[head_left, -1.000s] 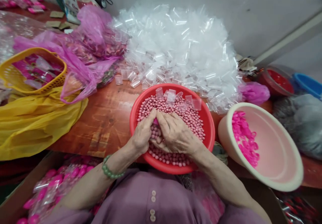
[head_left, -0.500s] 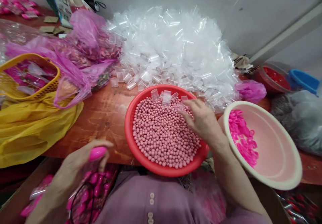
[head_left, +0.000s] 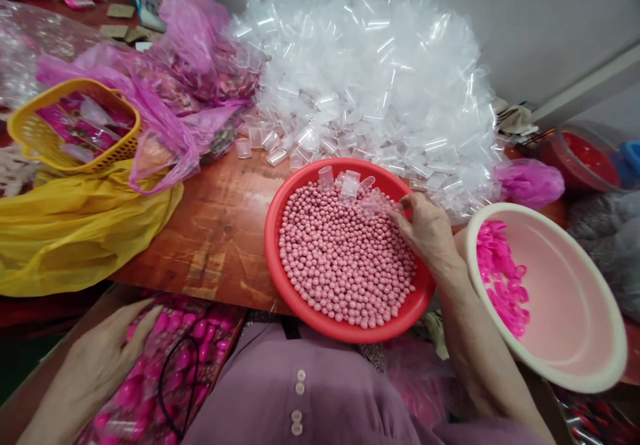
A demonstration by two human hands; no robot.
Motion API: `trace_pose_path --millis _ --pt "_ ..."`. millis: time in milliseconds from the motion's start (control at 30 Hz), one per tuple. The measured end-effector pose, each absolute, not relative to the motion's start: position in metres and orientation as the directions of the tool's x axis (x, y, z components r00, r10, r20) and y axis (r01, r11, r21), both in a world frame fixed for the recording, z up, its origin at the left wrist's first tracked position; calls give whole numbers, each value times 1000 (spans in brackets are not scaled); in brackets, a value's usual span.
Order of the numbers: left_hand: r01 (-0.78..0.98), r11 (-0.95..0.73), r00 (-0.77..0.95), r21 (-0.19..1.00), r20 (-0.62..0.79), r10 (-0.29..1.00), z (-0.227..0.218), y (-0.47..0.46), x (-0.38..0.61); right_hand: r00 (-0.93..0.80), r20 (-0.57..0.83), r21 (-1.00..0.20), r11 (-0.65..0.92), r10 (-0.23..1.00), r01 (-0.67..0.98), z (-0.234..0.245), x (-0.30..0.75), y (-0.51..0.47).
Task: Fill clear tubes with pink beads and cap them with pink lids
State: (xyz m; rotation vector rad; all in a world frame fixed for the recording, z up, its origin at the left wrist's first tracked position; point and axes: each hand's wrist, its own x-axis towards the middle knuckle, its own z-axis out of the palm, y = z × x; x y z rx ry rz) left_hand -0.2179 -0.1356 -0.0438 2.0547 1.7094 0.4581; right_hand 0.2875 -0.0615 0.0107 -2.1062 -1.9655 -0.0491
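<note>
My right hand [head_left: 431, 235] is at the right side of a red basin [head_left: 273, 258], its thumb and fingers closed on a clear plastic tube [head_left: 399, 209] that is hard to make out. Round pink beads [head_left: 345, 258] fill the basin, with several clear tubes [head_left: 349, 187] lying on top near the far rim. At lower left my left hand [head_left: 107, 348], fingers extended and holding nothing visible, is over a box of clear tubes with bright pink caps [head_left: 175, 358]. A dark cord loop [head_left: 163, 381] rests on them.
Behind the basin rises a large heap of clear tubes [head_left: 370, 78]. A cream basin [head_left: 575, 298] with pink plastic pieces [head_left: 503, 278] stands at right. On the left are a yellow basket [head_left: 75, 161], a yellow bag [head_left: 85, 231] and a pink plastic bag [head_left: 195, 31].
My left hand has moved down and left over the box and let go of the pink-capped item. My right hand has drawn back toward the basin's right rim. The view has shifted.
</note>
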Motion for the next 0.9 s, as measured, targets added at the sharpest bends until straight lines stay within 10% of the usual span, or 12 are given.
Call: trace_pose_path --millis 100,333,600,900 --pt "789 -101 80 606 62 995 -21 -113 -154 -22 182 -181 56 983 982 10 278 -78" --pt "437 -564 501 701 331 800 9 -79 -8 -179 -41 -224 165 983 960 12 279 -72" --pt "689 -524 642 501 -86 762 -4 -58 40 -277 -396 -84 266 875 960 40 271 -59" --pt "600 -583 720 548 -53 692 -16 -49 40 -434 -429 -96 437 792 894 12 211 -51"
